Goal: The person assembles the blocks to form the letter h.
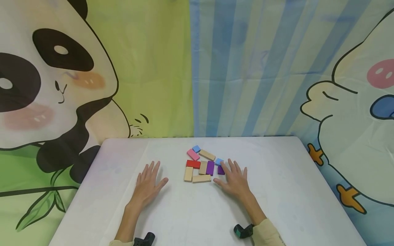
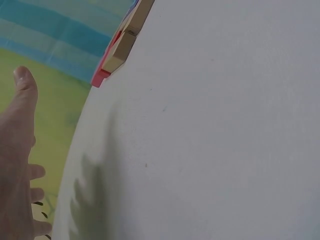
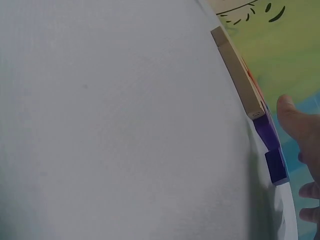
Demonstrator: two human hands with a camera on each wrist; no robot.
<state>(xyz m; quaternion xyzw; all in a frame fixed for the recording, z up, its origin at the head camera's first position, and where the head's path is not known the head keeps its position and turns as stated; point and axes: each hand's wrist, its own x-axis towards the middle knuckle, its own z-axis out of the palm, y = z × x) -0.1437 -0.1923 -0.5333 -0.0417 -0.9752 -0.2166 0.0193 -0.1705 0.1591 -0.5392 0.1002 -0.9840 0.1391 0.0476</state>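
Observation:
In the head view a loose cluster of small blocks lies on the white table: a red block [image 1: 193, 164], a pink block [image 1: 193, 154], two blue blocks, two purple ones and several plain wooden blocks [image 1: 201, 178]. My left hand [image 1: 147, 186] is spread over the table to the left of the cluster, holding nothing. On the other side, my right hand [image 1: 235, 179] is spread too, its fingertips beside a blue block [image 1: 219, 162] and a purple block [image 1: 221, 170]. Whether those fingertips touch the blocks I cannot tell. The right wrist view shows the thumb [image 3: 290, 112] apart from the blocks.
The white table [image 1: 292, 191] has its far edge against a hanging cloth [image 1: 154, 68] printed with cartoon animals and stripes. A dark device sits on each wrist, such as the one at the right sleeve [image 1: 266, 234].

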